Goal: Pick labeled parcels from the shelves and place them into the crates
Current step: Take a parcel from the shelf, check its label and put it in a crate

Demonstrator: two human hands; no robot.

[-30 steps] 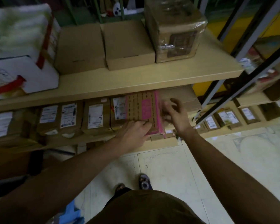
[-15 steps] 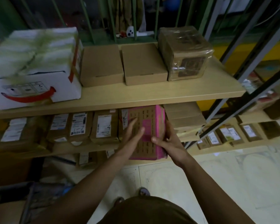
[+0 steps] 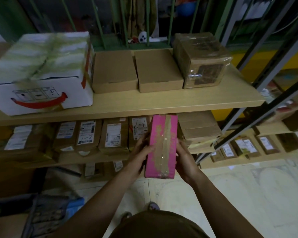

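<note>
Head view: your left hand [image 3: 141,157] and right hand [image 3: 186,162] are each closed against a long side of the pink parcel [image 3: 162,148], which a second ago stood in the row on the middle shelf [image 3: 93,158] and is now drawn clear in front of it, taped edge toward you, so the pick looks complete and the carry to a crate remains. White labels on the brown parcels [image 3: 113,136] left in the row are too blurred to read; the white box [image 3: 41,93] on the upper shelf [image 3: 162,103] bears a red curved arrow.
</note>
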